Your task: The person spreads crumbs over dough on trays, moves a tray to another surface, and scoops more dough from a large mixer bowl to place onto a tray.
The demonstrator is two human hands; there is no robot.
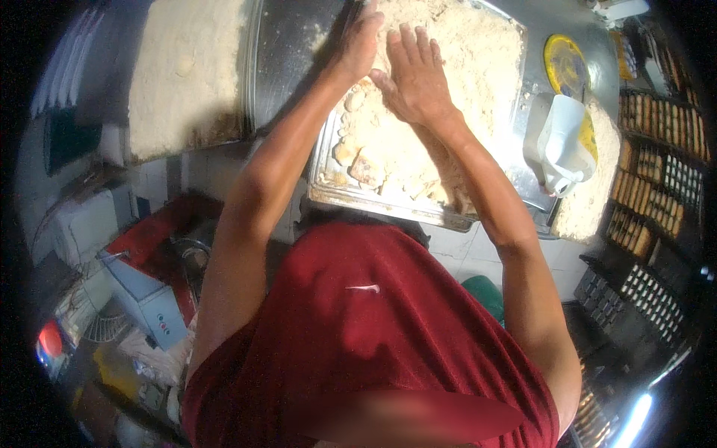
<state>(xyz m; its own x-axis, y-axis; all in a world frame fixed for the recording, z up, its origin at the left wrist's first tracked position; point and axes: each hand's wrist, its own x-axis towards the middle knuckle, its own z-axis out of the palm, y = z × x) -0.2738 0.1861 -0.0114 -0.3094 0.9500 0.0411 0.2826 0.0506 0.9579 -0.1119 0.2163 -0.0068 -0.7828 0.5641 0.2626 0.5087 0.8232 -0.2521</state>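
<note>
A metal tray (388,206) lies on the worktop before me, full of a pale, crumbly, dough-like mixture (478,75). Lumpier chunks (366,168) of it gather toward the tray's near left corner. My right hand (420,78) rests palm down on the mixture, its fingers stretched forward and slightly apart. Along the tray's left side is my left hand (360,46), held edge-on with straight fingers, by the mixture's border. Neither hand holds anything. The left fingertips are cut off by the upper edge of the picture.
Left of the tray lies another tray with a flat pale layer (187,71). To the right stand a white plastic scoop-like container (564,138), a round yellow lid-like piece (565,66) and more pale mixture (597,198). Racks (650,172) of browned pieces line the right side; a blue-grey box (149,302) stands lower left.
</note>
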